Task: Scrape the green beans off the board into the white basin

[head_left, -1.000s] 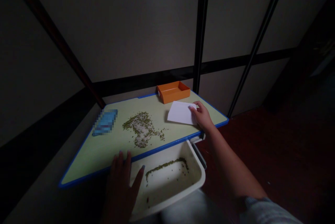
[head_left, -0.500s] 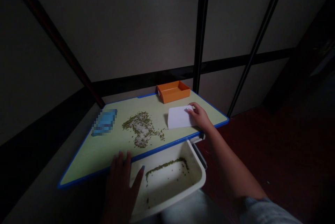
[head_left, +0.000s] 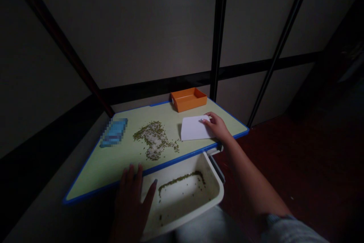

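Observation:
My right hand (head_left: 216,126) pinches a thin white flat scraper (head_left: 195,128) by its right end. The scraper leans over the pale green tabletop (head_left: 113,167), to the right of a spread pile of small green beans and whitish grains (head_left: 155,140). My left hand (head_left: 132,193) rests at the near table edge with fingers stretched and thumb apart, over the left side of a white bin (head_left: 217,193). Inside the bin, a line of green beans (head_left: 182,178) lies along the far side of its floor, with a few loose ones scattered about.
An orange open tray (head_left: 189,101) stands at the back of the table. A blurred-out blue packet (head_left: 114,133) lies at the left. A blue rim (head_left: 182,157) borders the tabletop, and panelled walls (head_left: 159,27) rise behind it. Reddish floor (head_left: 273,152) shows at the right.
The scraper has shifted very slightly left and tilted a little in my right hand. My left hand, the pile and the bin look the same.

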`<control>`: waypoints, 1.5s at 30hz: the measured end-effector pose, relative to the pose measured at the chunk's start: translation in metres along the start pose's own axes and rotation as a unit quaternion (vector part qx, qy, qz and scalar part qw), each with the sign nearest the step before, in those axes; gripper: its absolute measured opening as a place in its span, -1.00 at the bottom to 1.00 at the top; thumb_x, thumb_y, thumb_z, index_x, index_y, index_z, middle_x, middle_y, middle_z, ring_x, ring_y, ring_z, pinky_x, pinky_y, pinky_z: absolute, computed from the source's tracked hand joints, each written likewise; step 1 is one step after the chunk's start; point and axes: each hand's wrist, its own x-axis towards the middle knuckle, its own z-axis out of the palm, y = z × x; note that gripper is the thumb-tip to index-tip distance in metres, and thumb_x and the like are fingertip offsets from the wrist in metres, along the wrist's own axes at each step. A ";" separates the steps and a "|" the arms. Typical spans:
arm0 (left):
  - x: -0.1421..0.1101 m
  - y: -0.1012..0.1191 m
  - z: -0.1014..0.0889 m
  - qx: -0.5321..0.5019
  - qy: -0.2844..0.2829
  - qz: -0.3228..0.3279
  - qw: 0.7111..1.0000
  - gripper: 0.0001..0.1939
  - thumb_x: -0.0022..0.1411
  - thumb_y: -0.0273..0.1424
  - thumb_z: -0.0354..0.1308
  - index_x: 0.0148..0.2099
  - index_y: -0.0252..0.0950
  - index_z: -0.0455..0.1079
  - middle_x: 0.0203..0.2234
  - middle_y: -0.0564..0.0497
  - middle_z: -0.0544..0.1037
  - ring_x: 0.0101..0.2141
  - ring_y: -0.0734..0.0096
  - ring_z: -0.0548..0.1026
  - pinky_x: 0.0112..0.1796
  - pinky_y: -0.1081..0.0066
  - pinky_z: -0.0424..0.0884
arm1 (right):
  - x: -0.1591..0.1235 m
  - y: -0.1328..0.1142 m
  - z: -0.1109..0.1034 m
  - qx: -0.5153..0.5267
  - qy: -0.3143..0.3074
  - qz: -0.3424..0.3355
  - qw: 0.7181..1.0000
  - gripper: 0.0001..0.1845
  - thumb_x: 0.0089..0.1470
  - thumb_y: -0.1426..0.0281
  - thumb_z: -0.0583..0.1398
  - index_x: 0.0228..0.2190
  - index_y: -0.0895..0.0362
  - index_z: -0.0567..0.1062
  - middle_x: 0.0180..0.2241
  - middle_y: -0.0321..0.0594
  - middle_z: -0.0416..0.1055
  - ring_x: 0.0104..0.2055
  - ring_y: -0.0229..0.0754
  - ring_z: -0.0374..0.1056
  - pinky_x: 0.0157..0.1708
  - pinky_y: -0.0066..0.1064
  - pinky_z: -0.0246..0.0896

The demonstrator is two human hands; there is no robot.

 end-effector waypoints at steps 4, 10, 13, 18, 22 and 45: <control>0.001 0.002 -0.001 0.006 -0.013 -0.009 1.000 -0.29 0.29 -0.02 -0.09 0.39 -0.21 0.06 0.41 -0.20 0.08 0.41 0.02 -0.03 0.29 -0.10 0.08 | 0.000 -0.001 0.000 -0.005 0.007 -0.002 1.000 -0.55 -0.17 0.04 0.25 -0.32 0.09 0.39 -0.56 -0.34 0.34 -0.51 -0.23 0.18 -0.54 -0.44 0.00; -0.001 0.001 0.000 0.005 -0.014 -0.014 1.000 -0.29 0.31 -0.01 -0.14 0.39 -0.24 0.06 0.41 -0.22 0.07 0.41 0.01 -0.05 0.28 -0.13 0.08 | -0.001 -0.001 -0.001 -0.009 -0.001 -0.003 1.000 -0.55 -0.15 0.04 0.25 -0.31 0.09 0.39 -0.56 -0.34 0.34 -0.51 -0.23 0.18 -0.55 -0.44 0.00; -0.001 0.001 0.001 0.005 -0.007 -0.010 1.000 -0.30 0.30 -0.01 -0.12 0.38 -0.23 0.09 0.41 -0.22 0.10 0.40 0.00 -0.02 0.29 -0.11 0.09 | 0.000 0.000 -0.001 -0.009 -0.007 -0.001 1.000 -0.55 -0.15 0.03 0.26 -0.31 0.09 0.40 -0.56 -0.34 0.33 -0.51 -0.22 0.19 -0.55 -0.44 0.00; 0.001 0.001 0.001 0.002 -0.003 -0.018 1.000 -0.28 0.27 0.00 -0.07 0.37 -0.25 0.12 0.40 -0.23 0.12 0.39 -0.04 0.02 0.27 -0.12 0.12 | -0.001 0.000 -0.001 -0.001 -0.009 -0.006 1.000 -0.54 -0.15 0.03 0.26 -0.31 0.09 0.39 -0.53 -0.31 0.37 -0.50 -0.21 0.21 -0.54 -0.44 0.02; 0.003 0.001 -0.001 -0.012 -0.004 -0.018 1.000 -0.30 0.26 0.00 -0.05 0.35 -0.20 0.15 0.38 -0.20 0.18 0.38 -0.06 0.05 0.26 -0.16 0.13 | -0.001 -0.001 -0.001 0.003 -0.002 -0.009 1.000 -0.55 -0.17 0.03 0.26 -0.32 0.09 0.39 -0.52 -0.30 0.37 -0.49 -0.21 0.21 -0.53 -0.43 0.03; 0.002 0.005 -0.003 -0.008 -0.003 -0.025 1.000 -0.32 0.29 -0.03 -0.08 0.36 -0.23 0.14 0.39 -0.20 0.14 0.40 0.03 0.02 0.29 -0.11 0.11 | -0.003 -0.003 -0.001 0.000 -0.028 -0.012 1.000 -0.58 -0.14 0.05 0.28 -0.33 0.08 0.39 -0.55 -0.35 0.33 -0.50 -0.23 0.19 -0.54 -0.45 0.00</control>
